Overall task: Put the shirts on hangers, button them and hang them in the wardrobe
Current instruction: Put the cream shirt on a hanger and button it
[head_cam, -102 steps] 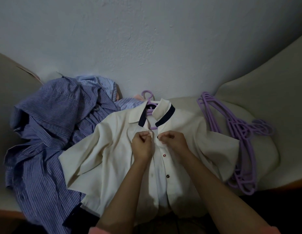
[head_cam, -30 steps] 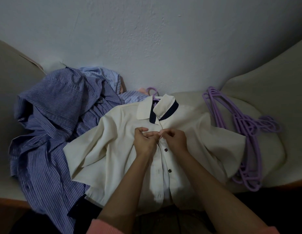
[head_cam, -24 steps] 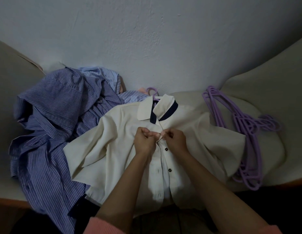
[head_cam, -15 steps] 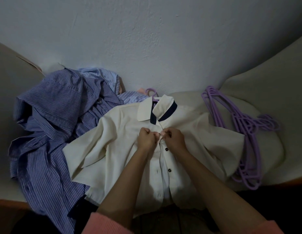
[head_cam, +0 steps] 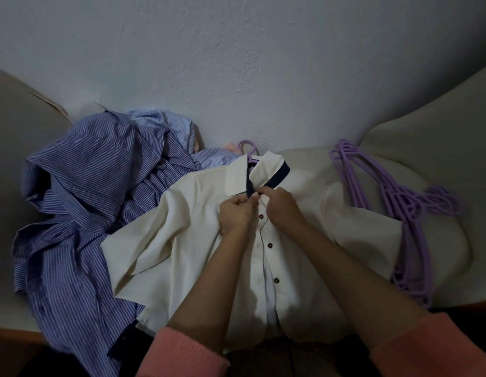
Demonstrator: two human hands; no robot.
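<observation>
While hands (head_cam: pixel 259 208) pinch, smooth cream shirt (head_cam: pixel 182 240)

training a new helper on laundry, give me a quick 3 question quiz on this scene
1. True or false: the cream shirt is already on a purple hanger.
2. Where do the left hand and right hand work? A) hem B) sleeve C) just below the collar
3. What lies to the right of the cream shirt?

Key: 1 true, its hook pokes out above the collar. 2 C. 3 a pile of spare purple hangers.
</observation>
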